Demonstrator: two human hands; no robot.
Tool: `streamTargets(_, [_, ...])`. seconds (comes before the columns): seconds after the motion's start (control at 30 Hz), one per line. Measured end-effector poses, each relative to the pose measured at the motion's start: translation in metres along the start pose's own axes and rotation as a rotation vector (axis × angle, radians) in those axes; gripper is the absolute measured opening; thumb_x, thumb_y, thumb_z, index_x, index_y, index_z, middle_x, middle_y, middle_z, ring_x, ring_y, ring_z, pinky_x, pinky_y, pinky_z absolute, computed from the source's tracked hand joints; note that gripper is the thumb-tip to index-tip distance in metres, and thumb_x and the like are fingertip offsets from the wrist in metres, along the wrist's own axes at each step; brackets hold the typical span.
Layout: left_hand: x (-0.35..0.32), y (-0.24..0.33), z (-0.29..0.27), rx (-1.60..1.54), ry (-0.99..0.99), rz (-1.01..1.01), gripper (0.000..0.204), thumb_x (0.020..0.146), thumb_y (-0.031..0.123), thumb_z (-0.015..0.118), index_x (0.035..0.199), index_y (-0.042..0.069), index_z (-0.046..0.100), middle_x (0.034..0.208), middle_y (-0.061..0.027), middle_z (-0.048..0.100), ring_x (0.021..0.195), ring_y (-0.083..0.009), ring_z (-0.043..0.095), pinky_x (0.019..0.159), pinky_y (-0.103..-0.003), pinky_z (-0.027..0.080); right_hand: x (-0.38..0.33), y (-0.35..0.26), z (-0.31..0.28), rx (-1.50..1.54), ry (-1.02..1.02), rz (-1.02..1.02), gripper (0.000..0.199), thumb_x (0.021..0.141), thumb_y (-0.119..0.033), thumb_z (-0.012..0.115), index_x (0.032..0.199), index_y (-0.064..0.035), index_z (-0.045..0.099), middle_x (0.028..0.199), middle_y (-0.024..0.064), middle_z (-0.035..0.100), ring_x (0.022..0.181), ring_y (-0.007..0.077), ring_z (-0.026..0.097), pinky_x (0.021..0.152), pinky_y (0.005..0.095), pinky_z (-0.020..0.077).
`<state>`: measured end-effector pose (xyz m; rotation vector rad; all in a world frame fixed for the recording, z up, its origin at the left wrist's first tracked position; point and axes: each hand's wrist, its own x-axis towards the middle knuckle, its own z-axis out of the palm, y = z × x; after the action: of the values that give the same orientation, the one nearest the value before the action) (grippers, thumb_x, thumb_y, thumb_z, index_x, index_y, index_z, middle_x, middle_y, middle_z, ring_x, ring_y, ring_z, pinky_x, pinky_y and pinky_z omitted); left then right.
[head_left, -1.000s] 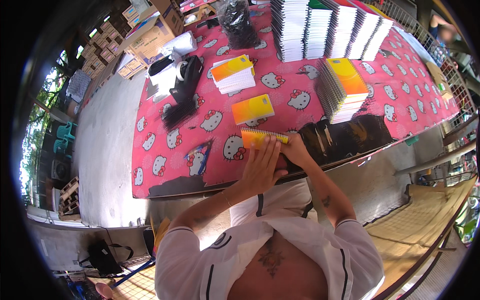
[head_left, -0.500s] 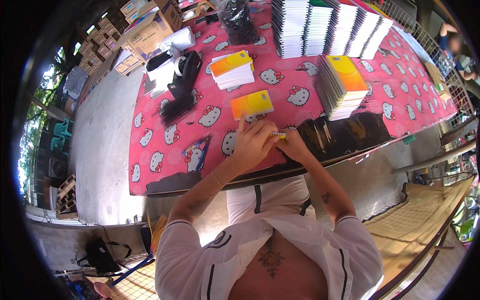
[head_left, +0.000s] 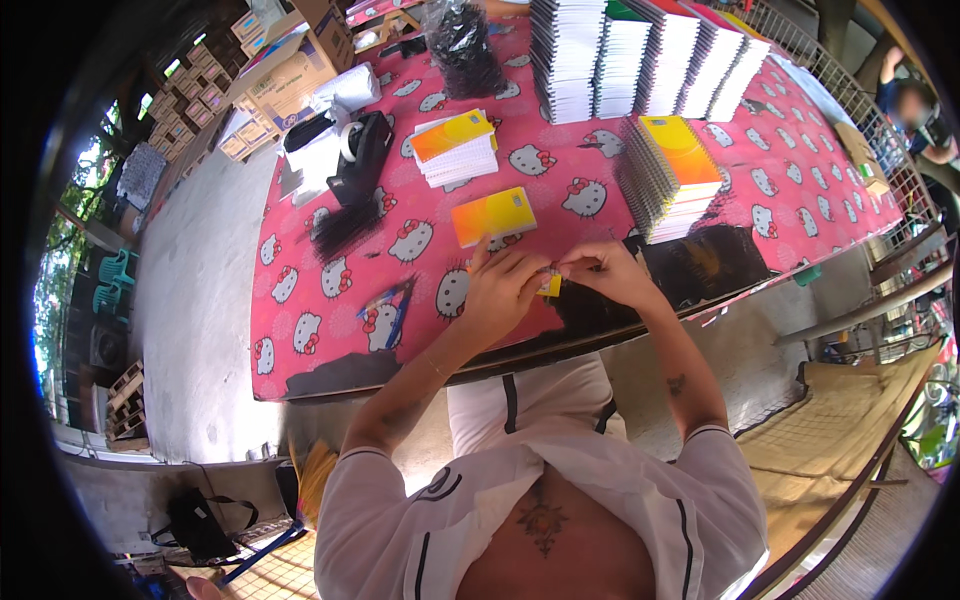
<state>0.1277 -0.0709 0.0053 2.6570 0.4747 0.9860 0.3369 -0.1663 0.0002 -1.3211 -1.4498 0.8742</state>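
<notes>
Near the table's front edge, my left hand is closed on a small yellow-covered notebook, which its fingers mostly hide. My right hand pinches at the notebook's upper edge; whatever is between its fingertips is too small to make out. Just beyond my left fingers lies another small yellow-orange notebook, flat on the table. A loose pile of similar notebooks with white pages sits farther back. To the right stands a stack of coil-bound yellow-orange notebooks.
Tall stacks of spiral notebooks stand at the back. Black wire coils lie beside a black tape dispenser on the left. Pens rest nearer me, on the pink tablecloth. A bag of black coils stands far back.
My right hand has lifted and moved right, slightly away from my left hand. The held notebook has tipped so that more of its yellow cover shows. The view has shifted a little.
</notes>
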Motion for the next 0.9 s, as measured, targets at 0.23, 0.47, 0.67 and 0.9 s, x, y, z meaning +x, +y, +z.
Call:
streamTargets(0.23, [0.0,0.007,-0.017,0.125,-0.106,0.029,0.024,0.085,0.015,0.07,0.106,0.006,0.066,0.096,-0.0107,0.067,0.092,-0.0303,0.063,0.081,-0.043,0.047,0.007,-0.028,0.025,-0.416,0.156,0.01,0.01,0.087,0.0,0.069,0.096,0.0005,0.066,0.089,0.0102,0.071,0.084,0.0202,0.071,0.079,0.0295,0.0554])
streamTargets(0.47, [0.069,0.023,-0.036,-0.127,0.192,0.085,0.02,0.082,0.0,0.068,0.102,0.003,0.068,0.095,-0.0117,0.069,0.085,-0.0321,0.064,0.078,-0.045,0.05,-0.025,-0.068,0.009,-0.425,0.631,-0.348,0.042,0.089,-0.017,0.074,0.126,0.0008,0.063,0.127,0.0209,0.064,0.118,0.0357,0.063,0.1,0.0417,0.0488])
streamTargets(0.67, [0.206,0.046,0.003,-0.311,0.406,0.512,0.02,0.084,-0.005,0.064,0.102,0.0,0.069,0.115,-0.0154,0.071,0.114,-0.031,0.066,0.096,-0.04,0.053,-0.042,-0.051,-0.131,-0.459,0.93,-0.148,0.07,0.085,-0.013,0.079,0.145,0.0017,0.045,0.148,0.0221,0.048,0.137,0.0322,0.046,0.112,0.0425,0.0379])
streamTargets(0.9, [0.213,0.02,0.083,-0.453,-0.006,0.506,0.025,0.082,-0.009,0.059,0.104,-0.001,0.069,0.116,-0.018,0.07,0.12,-0.0331,0.063,0.104,-0.043,0.05,-0.035,-0.016,-0.159,0.08,0.631,-0.095,0.065,0.088,-0.004,0.076,0.145,0.0074,0.045,0.124,0.009,0.065,0.109,0.012,0.059,0.096,0.027,0.0474])
